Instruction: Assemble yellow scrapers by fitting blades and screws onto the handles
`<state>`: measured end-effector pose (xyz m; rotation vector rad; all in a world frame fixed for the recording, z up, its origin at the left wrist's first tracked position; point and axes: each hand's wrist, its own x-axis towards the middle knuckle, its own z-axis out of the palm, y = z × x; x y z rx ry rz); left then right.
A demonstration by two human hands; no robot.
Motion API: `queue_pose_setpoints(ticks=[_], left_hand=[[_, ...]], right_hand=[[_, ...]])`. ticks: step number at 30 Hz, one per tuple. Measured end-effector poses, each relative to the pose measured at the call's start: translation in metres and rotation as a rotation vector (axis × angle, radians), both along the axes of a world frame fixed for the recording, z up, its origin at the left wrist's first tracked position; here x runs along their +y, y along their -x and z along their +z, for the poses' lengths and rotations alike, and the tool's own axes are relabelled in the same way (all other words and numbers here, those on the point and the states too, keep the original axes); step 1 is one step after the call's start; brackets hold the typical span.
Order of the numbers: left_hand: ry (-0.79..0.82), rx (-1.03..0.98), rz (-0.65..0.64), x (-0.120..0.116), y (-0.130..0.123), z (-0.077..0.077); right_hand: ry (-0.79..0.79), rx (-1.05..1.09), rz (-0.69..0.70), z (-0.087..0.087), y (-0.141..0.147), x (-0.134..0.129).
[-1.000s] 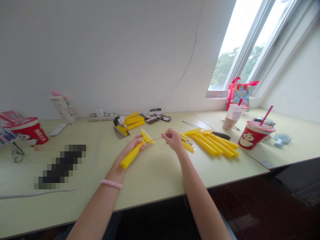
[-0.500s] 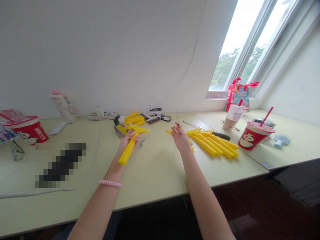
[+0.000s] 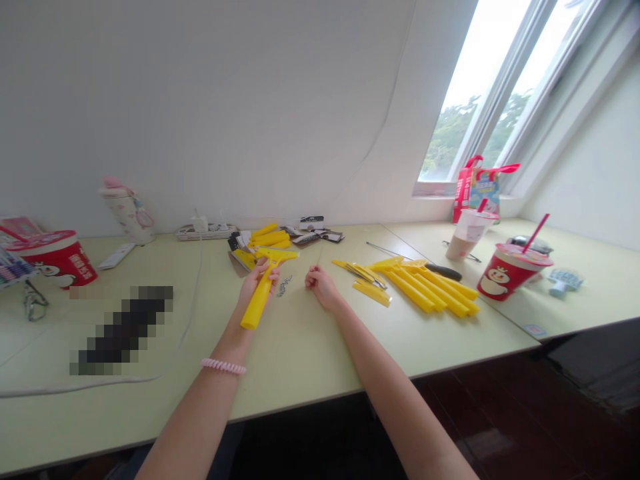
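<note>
Across the worktop (image 3: 300, 360), the fanned pile of yellow scrapers (image 3: 430, 290) lies to your right, and a careless sweep of your right forearm could knock it apart. The yellow plastic scraper (image 3: 257, 303) sits in your left hand (image 3: 260, 280), fingers wrapped around the handle just below the head, with the butt end pointing down toward you. Your right hand (image 3: 323, 287) is curled low at the worktop, fingertips drawn together; you can't tell whether they pinch anything. The tiny metal bits (image 3: 284, 285) lie just beside your left hand, where a brush from it could scatter them.
</note>
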<state>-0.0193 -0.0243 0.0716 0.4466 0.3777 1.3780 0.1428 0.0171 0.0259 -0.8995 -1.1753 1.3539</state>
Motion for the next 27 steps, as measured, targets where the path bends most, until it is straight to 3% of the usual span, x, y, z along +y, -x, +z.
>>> queue_pose_setpoints(ticks=[4, 7, 15, 27], left_hand=[[-0.005, 0.015, -0.013, 0.0, -0.001, 0.0], [0.025, 0.027, -0.03, 0.002, -0.002, -0.001], [0.05, 0.002, -0.002, 0.003, -0.001, -0.001], [0.016, 0.059, 0.018, 0.006, 0.001, -0.007]], right_hand=[[-0.177, -0.436, -0.091, 0.001, 0.017, -0.006], [-0.256, -0.625, -0.103, 0.002, 0.027, -0.007], [-0.335, -0.844, -0.144, -0.001, 0.035, -0.005], [-0.378, -0.922, -0.126, -0.002, 0.037, -0.007]])
